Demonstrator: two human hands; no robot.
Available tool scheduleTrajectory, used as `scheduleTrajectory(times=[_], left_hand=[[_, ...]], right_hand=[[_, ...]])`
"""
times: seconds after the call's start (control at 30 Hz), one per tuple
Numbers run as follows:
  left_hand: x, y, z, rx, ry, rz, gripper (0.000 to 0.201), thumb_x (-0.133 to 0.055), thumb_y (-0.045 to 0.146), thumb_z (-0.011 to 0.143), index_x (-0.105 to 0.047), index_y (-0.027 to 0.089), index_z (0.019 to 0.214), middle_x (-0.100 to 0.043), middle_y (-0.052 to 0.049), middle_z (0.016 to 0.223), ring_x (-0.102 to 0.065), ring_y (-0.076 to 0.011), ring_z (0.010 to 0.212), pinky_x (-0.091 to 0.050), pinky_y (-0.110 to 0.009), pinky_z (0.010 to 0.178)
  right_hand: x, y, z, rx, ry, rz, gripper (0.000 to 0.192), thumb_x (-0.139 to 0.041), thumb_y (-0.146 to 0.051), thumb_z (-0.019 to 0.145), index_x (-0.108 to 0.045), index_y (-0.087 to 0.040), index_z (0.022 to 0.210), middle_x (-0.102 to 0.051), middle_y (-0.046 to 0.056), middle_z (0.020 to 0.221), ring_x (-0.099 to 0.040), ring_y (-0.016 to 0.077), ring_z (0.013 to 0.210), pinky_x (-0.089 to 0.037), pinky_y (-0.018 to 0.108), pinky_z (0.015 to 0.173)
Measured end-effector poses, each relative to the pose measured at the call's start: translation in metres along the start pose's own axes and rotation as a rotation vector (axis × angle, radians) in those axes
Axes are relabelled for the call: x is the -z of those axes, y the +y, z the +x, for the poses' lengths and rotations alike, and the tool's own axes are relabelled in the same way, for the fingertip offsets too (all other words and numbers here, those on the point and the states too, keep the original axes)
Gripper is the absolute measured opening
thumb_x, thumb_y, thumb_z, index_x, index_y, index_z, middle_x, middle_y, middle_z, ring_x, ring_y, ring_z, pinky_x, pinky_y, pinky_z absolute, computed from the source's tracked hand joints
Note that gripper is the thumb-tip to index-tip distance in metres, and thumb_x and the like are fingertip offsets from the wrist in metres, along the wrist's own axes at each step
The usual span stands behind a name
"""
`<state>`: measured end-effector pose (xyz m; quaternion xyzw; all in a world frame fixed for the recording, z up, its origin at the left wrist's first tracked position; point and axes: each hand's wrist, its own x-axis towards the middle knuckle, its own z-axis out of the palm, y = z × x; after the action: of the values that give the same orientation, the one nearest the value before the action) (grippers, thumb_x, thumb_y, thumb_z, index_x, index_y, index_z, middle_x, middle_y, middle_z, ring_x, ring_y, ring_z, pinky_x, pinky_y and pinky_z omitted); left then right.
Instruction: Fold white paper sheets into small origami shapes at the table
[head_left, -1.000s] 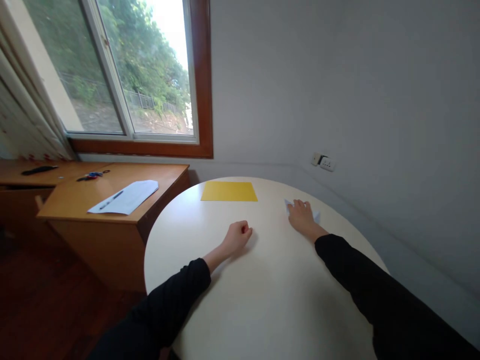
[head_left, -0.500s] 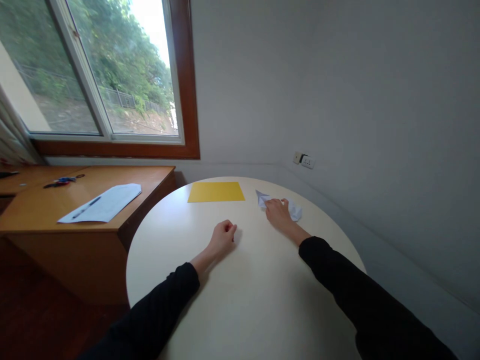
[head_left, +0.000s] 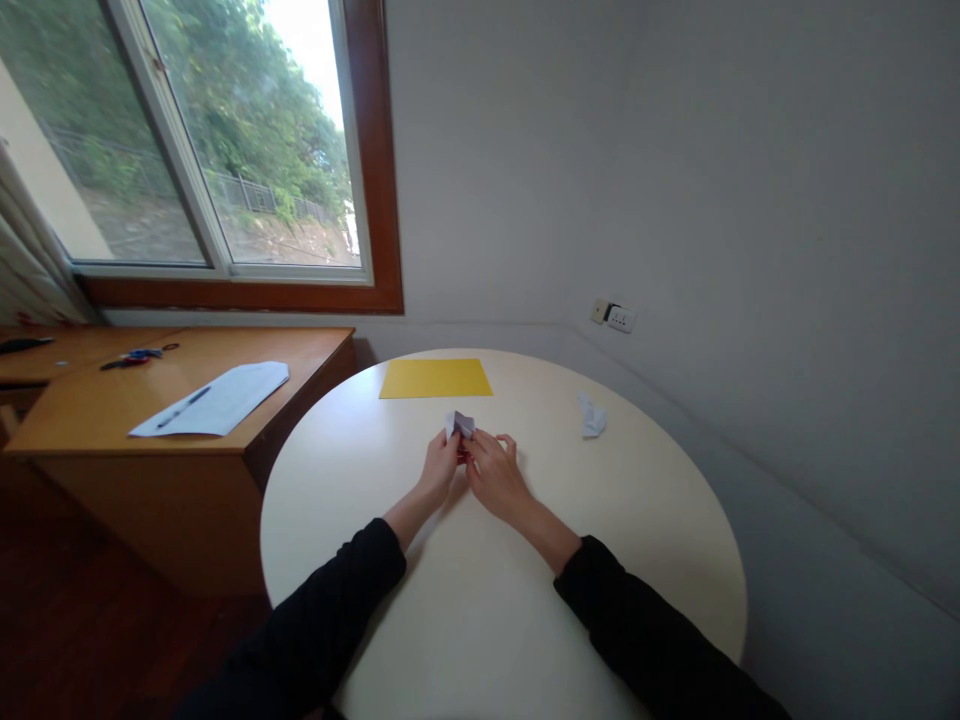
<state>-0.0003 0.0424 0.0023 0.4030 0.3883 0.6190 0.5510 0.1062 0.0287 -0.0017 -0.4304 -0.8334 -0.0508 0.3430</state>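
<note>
At the middle of the round table (head_left: 615, 560), we hold one small folded white paper (head_left: 460, 423) between our left hand (head_left: 441, 468) and right hand (head_left: 495, 475), fingertips pinched on its lower edge, which they hide. Its fold is too small to read. Nearby: yellow sheet (head_left: 435, 378); crumpled paper (head_left: 592, 415), well apart.

folded white paper (head_left: 460, 424) partly hidden by fingers, red bit unidentifiable

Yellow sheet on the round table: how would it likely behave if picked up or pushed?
The yellow sheet lies thin and flat, so probably light and floppy when lifted. On the smooth table it would likely slide easily, and its flush edges look hard to catch.
</note>
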Motion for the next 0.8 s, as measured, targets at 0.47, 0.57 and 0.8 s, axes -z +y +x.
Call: scheduleTrajectory(times=[0.47, 0.57, 0.8], left_hand=[[0.011, -0.003, -0.002, 0.232, -0.134, 0.045, 0.021, -0.059, 0.034, 0.075, -0.054, 0.013, 0.074, -0.059, -0.003, 0.059, -0.054, -0.0121, 0.05, -0.043, -0.025, 0.052], [0.01, -0.005, -0.004, 0.248, -0.173, 0.056, 0.02, -0.058, 0.033, 0.076, -0.053, 0.013, 0.074, -0.058, -0.003, 0.059, -0.054, -0.0122, 0.048, -0.043, -0.025, 0.05], [0.012, -0.014, -0.001, 0.204, -0.179, 0.054, 0.027, -0.059, 0.04, 0.075, -0.054, 0.014, 0.078, -0.056, -0.001, 0.059, -0.052, -0.0117, 0.046, -0.039, -0.023, 0.046]], right_hand=[[-0.005, 0.022, -0.012, -0.342, 0.292, 0.6, 0.038, -0.037, -0.034, 0.086, -0.049, -0.016, 0.117, -0.056, 0.012, 0.115, -0.053, 0.0193, 0.106, -0.046, 0.034, 0.085], [-0.008, 0.028, -0.011, -0.358, 0.235, 0.683, 0.035, -0.037, -0.035, 0.086, -0.06, -0.016, 0.105, -0.063, 0.011, 0.105, -0.058, 0.0194, 0.099, -0.045, 0.034, 0.086], [-0.008, 0.026, -0.012, -0.253, 0.177, 0.684, 0.031, -0.043, -0.032, 0.084, -0.066, -0.019, 0.1, -0.067, 0.007, 0.093, -0.06, 0.0187, 0.093, -0.045, 0.035, 0.086]])
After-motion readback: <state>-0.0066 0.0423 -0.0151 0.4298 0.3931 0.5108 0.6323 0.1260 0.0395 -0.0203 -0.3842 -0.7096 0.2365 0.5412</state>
